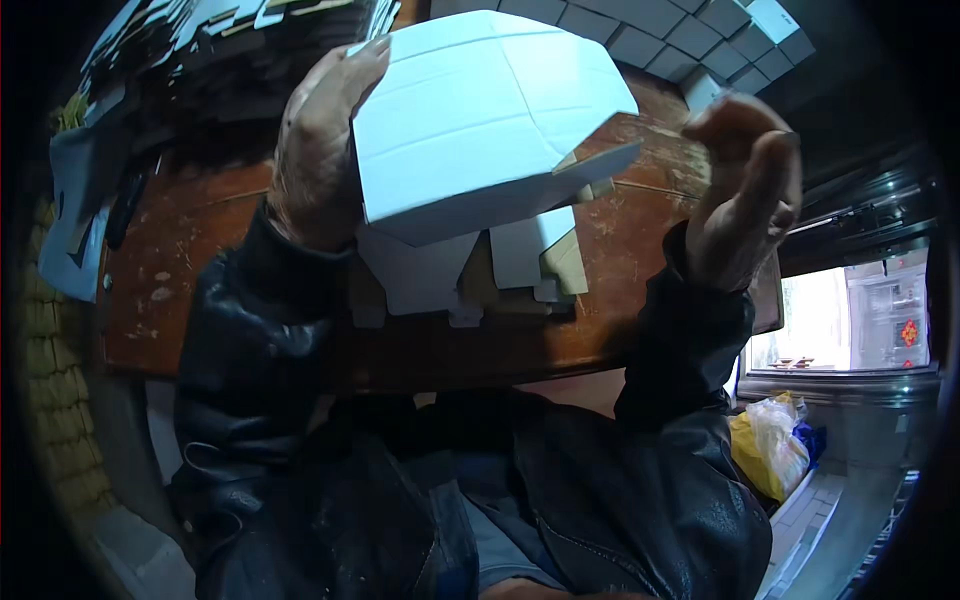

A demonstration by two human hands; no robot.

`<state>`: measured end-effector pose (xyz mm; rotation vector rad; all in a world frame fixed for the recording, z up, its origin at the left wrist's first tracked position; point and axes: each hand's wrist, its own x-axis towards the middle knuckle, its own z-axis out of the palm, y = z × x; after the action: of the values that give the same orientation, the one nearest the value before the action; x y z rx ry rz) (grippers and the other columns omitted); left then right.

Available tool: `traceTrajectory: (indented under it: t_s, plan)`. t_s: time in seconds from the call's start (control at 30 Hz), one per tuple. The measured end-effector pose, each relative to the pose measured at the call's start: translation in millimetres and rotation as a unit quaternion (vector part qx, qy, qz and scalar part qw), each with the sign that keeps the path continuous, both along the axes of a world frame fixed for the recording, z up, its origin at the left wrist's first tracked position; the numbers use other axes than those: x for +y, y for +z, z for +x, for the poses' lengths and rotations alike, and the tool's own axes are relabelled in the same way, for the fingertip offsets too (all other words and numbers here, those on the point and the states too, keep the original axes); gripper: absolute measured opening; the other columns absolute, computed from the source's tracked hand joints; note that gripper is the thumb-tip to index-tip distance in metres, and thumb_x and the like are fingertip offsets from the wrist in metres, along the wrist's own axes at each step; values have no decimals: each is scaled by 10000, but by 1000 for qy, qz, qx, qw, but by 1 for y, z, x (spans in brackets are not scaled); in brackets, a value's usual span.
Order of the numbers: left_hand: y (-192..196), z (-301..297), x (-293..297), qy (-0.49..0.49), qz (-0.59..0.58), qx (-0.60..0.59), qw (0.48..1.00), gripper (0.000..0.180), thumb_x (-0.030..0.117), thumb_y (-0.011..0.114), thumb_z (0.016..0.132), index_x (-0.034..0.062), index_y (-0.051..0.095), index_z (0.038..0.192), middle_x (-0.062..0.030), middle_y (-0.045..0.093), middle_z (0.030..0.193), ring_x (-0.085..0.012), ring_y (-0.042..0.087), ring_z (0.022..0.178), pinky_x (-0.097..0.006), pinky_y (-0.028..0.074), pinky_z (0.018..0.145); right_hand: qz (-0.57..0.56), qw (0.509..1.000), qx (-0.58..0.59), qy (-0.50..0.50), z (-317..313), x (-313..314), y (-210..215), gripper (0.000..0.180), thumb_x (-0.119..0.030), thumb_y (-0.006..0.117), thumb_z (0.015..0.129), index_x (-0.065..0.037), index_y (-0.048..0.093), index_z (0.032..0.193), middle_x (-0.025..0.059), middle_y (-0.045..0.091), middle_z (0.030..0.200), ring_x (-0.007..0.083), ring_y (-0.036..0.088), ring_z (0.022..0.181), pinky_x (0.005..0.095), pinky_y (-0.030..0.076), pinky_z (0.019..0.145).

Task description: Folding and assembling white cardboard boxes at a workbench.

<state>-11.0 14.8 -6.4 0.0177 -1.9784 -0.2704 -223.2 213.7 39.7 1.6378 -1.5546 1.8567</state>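
We work over a worn brown table [190, 250], which takes up most of the view and serves as our landmark. Its near edge runs just above our dark jacket sleeves, and a bare stretch of wood lies open at its left part, toward us. Along its far edge sit rows of finished white boxes [690, 35], packed side by side, and at its far left corner lies a heap of flat blanks [190, 25], so the far side is crowded.

Above the table's middle we hold a white carton [480, 120], partly folded, tilted, with loose flaps hanging off its lower edge and brown inner card showing there. Our left hand [315, 150] grips the carton's left side, thumb on the top face near its upper edge, fingers behind.

Our right hand [745, 190] hovers above the table's right end, well apart from the carton's pointed right corner, fingers curled loosely around nothing.

Beyond the table's right end, lower down, lies a yellow bag [765, 440].
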Motion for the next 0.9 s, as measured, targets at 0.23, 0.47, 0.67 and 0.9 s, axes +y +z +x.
traceTrajectory:
  t_s: [0.23,0.47,0.67,0.9]
  plan:
    - [6,-4,11,17,127,46,991,219,152,515,974,-36,610,1033,-115,622,874,-179,616,779,-316,523,660,384,905,-113,145,9,-1,-1,669,-616,495,932,30,645,1013,94,628,829,178,604,796,325,503,708]
    - [13,-7,15,-211,632,118,736,479,378,324,1009,-18,555,1149,-159,650,1017,-202,664,898,-305,559,745,249,934,-71,246,-3,-7,-9,625,-577,574,902,4,612,1129,109,638,982,211,640,913,331,522,819]
    - [-11,-2,0,-529,700,7,479,549,399,316,1031,-42,480,1315,-194,628,1117,-212,657,980,-310,547,831,177,951,60,247,7,-5,3,546,-134,849,698,-59,598,1176,80,625,1086,155,657,925,297,557,817]
    - [-16,-13,4,-277,399,-129,864,383,213,494,1013,-51,488,1289,-147,648,1074,-132,667,908,-222,567,784,117,944,233,202,-8,-12,2,413,-258,852,703,-98,642,1021,63,635,1003,113,632,760,253,528,668]
